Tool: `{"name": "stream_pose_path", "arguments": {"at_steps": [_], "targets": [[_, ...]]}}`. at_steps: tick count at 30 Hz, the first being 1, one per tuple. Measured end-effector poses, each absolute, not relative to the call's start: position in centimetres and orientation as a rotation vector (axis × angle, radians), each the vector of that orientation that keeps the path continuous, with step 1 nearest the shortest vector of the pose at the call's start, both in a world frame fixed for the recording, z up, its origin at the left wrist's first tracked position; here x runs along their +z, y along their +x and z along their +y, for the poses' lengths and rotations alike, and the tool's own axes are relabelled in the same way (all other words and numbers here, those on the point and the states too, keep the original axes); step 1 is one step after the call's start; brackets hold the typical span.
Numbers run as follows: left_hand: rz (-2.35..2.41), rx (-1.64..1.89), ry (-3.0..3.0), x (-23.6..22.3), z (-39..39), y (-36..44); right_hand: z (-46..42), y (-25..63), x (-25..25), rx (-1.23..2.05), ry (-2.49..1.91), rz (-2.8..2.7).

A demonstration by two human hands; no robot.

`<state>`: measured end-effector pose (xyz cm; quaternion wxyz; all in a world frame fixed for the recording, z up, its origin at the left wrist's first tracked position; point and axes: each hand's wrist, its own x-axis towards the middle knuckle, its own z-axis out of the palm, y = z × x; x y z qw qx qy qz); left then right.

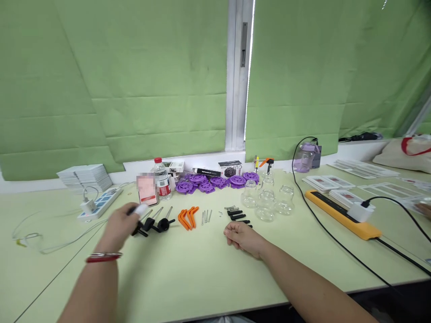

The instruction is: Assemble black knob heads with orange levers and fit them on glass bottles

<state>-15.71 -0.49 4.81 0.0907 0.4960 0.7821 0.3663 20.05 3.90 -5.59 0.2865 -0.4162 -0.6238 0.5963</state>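
Observation:
My left hand (116, 229), blurred, is closed around a black part with a white end (139, 209). Just right of it lie black plastic pieces with stems and long metal rods (156, 223). My right hand (244, 239) rests on the table with its fingers curled and nothing visible in them. Beyond its knuckles are several short black rods (236, 215) and a cluster of small springs (232, 208). Between the hands lie several orange bent levers (188, 218) and several silver screws (206, 217).
Purple wheel-shaped parts (205, 185) line the back, right of a water bottle (164, 181) and a phone (147, 190). Clear bulb-shaped jars (266, 206) stand right of centre. Power strips, white (101, 205) and yellow (340, 214), trail cables. Another person's hand (423, 208) shows far right.

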Motion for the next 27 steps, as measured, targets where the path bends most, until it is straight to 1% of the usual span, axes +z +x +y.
{"name": "stream_pose_path", "arguments": {"at_steps": [2,3,5,7,10,13,22,27], "targets": [[2.656,0.905,1.262,4.8,-0.5,-20.3,3.8,20.1,-5.5,1.582,-1.117,-1.676],[2.723,0.811,1.209,4.3,-0.3,-22.2,3.7,20.0,-5.3,1.578,-1.125,-1.678],[2.731,0.642,1.166,2.7,0.1,-24.7,3.5,20.0,-5.0,1.572,-1.141,-1.686],[2.727,0.571,1.199,0.9,0.6,-25.7,3.4,20.0,-4.6,1.563,-1.153,-1.694],[2.698,0.539,1.224,-1.0,1.3,-25.5,3.3,20.0,-4.4,1.546,-1.161,-1.698],[2.691,0.505,1.258,-1.7,1.8,-24.9,3.3,20.0,-4.6,1.523,-1.16,-1.714],[2.727,0.519,1.376,-2.2,2.0,-23.9,3.4,19.9,-4.6,1.508,-1.157,-1.749],[2.818,0.598,1.433,-1.2,1.5,-23.0,3.3,19.8,-5.0,1.455,-1.202,-1.764]]}}
